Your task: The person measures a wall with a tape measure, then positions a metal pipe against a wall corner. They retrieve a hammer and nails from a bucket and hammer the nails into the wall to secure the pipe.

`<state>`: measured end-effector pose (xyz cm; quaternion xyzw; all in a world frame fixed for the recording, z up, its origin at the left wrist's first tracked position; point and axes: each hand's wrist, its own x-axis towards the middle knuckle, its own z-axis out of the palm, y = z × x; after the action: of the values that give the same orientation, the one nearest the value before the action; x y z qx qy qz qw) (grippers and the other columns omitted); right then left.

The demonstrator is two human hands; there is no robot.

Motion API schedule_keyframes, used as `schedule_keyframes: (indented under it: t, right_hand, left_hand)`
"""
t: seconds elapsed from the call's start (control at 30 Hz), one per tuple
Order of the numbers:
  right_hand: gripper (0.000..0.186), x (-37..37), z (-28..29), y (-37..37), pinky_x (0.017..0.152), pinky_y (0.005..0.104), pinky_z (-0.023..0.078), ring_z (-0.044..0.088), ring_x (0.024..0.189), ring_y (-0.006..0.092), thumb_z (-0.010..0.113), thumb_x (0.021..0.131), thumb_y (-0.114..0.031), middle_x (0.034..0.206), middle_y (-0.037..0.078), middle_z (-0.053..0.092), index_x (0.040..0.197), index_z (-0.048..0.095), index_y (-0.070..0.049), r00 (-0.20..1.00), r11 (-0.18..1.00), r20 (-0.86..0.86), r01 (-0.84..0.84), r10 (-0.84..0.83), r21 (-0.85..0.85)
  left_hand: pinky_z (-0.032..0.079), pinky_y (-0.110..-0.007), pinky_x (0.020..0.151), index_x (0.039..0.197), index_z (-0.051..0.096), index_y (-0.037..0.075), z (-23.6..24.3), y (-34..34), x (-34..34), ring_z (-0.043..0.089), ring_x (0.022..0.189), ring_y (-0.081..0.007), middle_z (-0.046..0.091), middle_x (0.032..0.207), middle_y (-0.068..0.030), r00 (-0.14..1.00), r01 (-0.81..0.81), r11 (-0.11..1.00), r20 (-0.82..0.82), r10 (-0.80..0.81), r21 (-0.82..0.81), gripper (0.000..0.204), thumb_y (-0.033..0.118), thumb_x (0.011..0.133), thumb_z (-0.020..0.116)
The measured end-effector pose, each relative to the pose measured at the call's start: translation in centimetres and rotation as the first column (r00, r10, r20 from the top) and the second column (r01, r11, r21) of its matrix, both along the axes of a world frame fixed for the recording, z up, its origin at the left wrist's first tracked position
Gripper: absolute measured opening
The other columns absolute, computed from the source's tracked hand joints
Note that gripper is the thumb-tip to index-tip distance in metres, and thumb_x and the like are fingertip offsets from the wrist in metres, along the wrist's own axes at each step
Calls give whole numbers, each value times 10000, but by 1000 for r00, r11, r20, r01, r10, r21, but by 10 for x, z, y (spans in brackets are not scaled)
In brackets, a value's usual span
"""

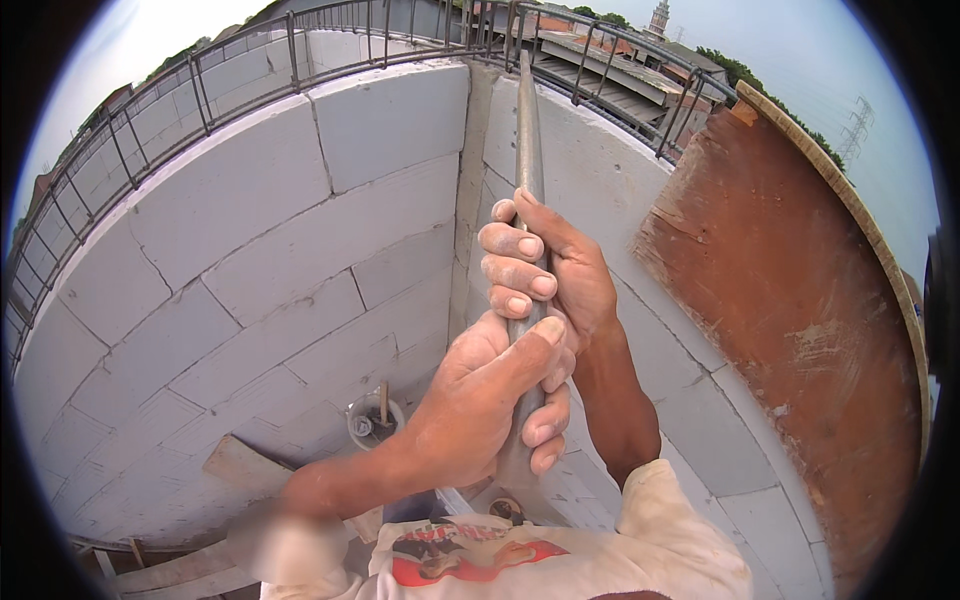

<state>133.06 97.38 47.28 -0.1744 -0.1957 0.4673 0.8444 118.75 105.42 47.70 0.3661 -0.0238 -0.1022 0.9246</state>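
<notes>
A long grey metal pipe (529, 130) stands in front of me, its far end reaching up past the corner of the block wall. My right hand (580, 275) is closed around its middle, fingers wrapped over the left side and thumb lying along it. Just below, my left hand (470, 390) grips the same pipe, its thumb near the right hand's heel and its fingers curled round the other side. Pale dust coats the fingers of both hands. The pipe's lower end is partly hidden by the left hand and blurs toward my shirt.
Pale block walls (330, 240) meet at a corner ahead, topped by a steel rebar cage (200, 95). At right leans a reddish-brown plywood panel (790, 330) with a wooden edge strip. Below are a bucket (397, 412) with a handled tool and a loose board (240, 465).
</notes>
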Motion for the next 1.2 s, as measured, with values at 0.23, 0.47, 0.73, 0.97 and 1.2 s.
schedule_keyframes:
  t: [0.23, 0.47, 0.73, 0.97, 1.2]
  right_hand:
    - [214, 31, 2, 21, 495, 292, 473, 480, 533, 78, 493, 1096, -319, 734, -24, 454, 1068, 458, -109, 997, 998, 47, 58, -59, 30]
    - [242, 57, 26, 44, 549, 266, 487, 472, 561, 64, 498, 1094, -313, 795, -9, 454, 1072, 450, -77, 993, 987, 23, 108, -111, 121]
    - [353, 120, 46, 66, 383, 197, 423, 443, 487, 73, 508, 1079, -372, 657, -20, 434, 898, 453, -74, 968, 992, -249, 71, -43, 103]
    - [367, 98, -23, 49, 287, 188, 331, 356, 369, 28, 538, 1069, -388, 578, -65, 381, 828, 472, -119, 992, 944, -58, -91, 115, 316]
    - [401, -7, -68, 37, 279, 247, 285, 341, 347, 53, 570, 1047, -460, 538, -60, 330, 853, 399, -153, 871, 838, 412, 420, -266, -348]
  left_hand:
    - [468, -271, 363, 1220, 480, -4, 18, -3, -2, 467, 487, -66, 470, 816, -37, 990, -126, 979, -47, 135, 162, 281, 247, 1096, 463]
    - [544, -244, 373, 1258, 435, -73, 31, 15, -9, 519, 544, -51, 466, 857, -53, 994, -53, 993, 85, 62, -102, 333, 222, 1112, 381]
    - [491, -246, 394, 1114, 441, 11, 40, 3, -11, 493, 542, -56, 456, 805, -16, 981, -181, 981, 84, 175, 68, 250, 251, 1075, 496]
    - [526, -307, 477, 1213, 384, -37, -47, -13, -25, 527, 554, -98, 482, 790, -31, 982, -187, 668, 136, 129, 720, 307, 198, 1055, 502]
    - [469, -284, 542, 1179, 451, -15, -210, -6, -54, 540, 569, -104, 530, 755, -23, 949, -281, 604, 124, 289, 746, 403, 374, 1079, 490]
